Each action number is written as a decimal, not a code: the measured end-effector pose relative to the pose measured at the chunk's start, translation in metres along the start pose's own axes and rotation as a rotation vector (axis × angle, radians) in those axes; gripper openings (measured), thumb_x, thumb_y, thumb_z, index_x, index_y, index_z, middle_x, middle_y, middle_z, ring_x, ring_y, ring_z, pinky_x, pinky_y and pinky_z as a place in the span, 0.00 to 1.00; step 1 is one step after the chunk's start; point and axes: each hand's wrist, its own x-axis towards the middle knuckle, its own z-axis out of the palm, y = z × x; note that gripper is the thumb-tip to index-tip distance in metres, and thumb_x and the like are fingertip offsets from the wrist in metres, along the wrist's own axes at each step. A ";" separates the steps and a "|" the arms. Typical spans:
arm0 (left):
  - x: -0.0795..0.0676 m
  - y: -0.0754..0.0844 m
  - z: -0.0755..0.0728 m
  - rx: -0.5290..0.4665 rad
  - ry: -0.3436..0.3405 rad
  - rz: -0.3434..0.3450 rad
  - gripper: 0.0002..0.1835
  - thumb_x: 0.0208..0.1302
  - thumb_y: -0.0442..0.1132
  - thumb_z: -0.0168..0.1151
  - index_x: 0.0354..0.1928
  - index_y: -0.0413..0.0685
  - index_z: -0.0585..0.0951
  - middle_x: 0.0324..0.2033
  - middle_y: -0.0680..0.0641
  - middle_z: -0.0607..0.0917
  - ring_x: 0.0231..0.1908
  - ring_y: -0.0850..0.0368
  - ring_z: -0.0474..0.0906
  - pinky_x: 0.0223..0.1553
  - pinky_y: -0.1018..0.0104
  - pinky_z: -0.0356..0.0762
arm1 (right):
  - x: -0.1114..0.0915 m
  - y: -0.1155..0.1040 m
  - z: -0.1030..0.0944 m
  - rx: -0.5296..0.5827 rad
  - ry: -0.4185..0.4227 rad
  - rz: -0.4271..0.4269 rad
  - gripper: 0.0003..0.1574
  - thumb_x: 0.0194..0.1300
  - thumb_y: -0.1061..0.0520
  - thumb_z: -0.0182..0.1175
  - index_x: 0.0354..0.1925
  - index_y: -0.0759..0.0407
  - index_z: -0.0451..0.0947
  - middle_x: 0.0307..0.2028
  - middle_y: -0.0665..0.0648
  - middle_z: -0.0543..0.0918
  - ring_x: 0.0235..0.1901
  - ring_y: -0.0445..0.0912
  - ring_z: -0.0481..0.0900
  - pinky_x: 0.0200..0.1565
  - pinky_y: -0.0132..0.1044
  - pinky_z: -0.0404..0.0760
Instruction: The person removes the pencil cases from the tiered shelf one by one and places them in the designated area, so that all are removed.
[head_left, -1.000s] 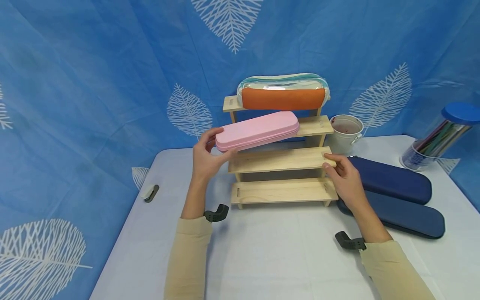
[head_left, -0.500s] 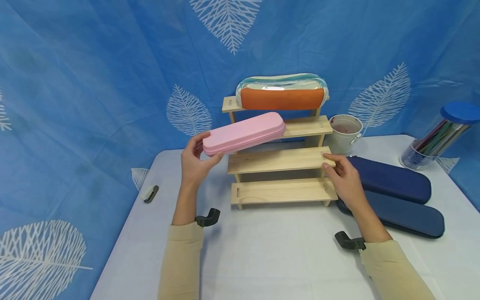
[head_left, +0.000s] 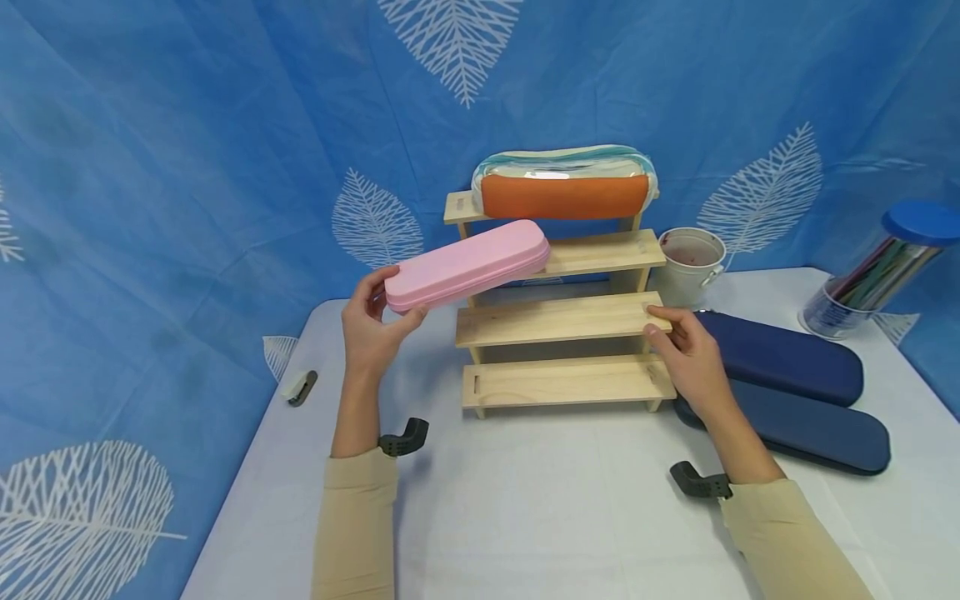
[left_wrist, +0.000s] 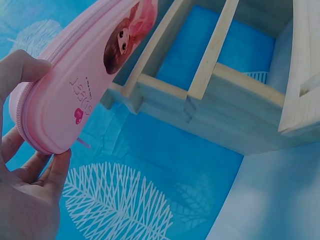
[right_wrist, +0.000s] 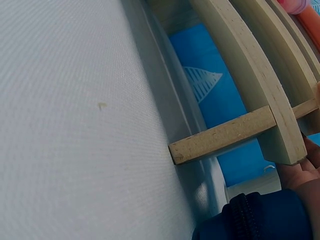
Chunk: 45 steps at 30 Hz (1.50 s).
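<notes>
A pink zippered pencil case is held in the air by my left hand, which grips its left end between thumb and fingers. In the left wrist view the pencil case shows a printed doll picture and lettering on one face. Its right end overlaps the wooden tiered shelf in the head view. My right hand pinches the right end of the shelf's second board from the bottom. The right wrist view shows only part of that hand, beside the shelf's end.
An orange clear-topped pencil case lies on the top tier. Two dark blue cases lie right of the shelf, near a white bucket and a blue-lidded jar of pencils. A small stapler lies at the left table edge.
My left hand has moved left with the pink pencil case, drawing it away from the shelf's second tier from the top. My right hand stays at the same board end.
</notes>
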 end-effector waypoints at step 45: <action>-0.018 -0.043 -0.057 -0.041 0.209 -0.130 0.32 0.49 0.29 0.75 0.59 0.42 0.76 0.57 0.43 0.75 0.55 0.47 0.71 0.58 0.62 0.69 | 0.001 -0.004 -0.002 0.012 -0.024 0.034 0.25 0.71 0.52 0.56 0.63 0.57 0.71 0.59 0.57 0.73 0.53 0.36 0.73 0.47 0.22 0.70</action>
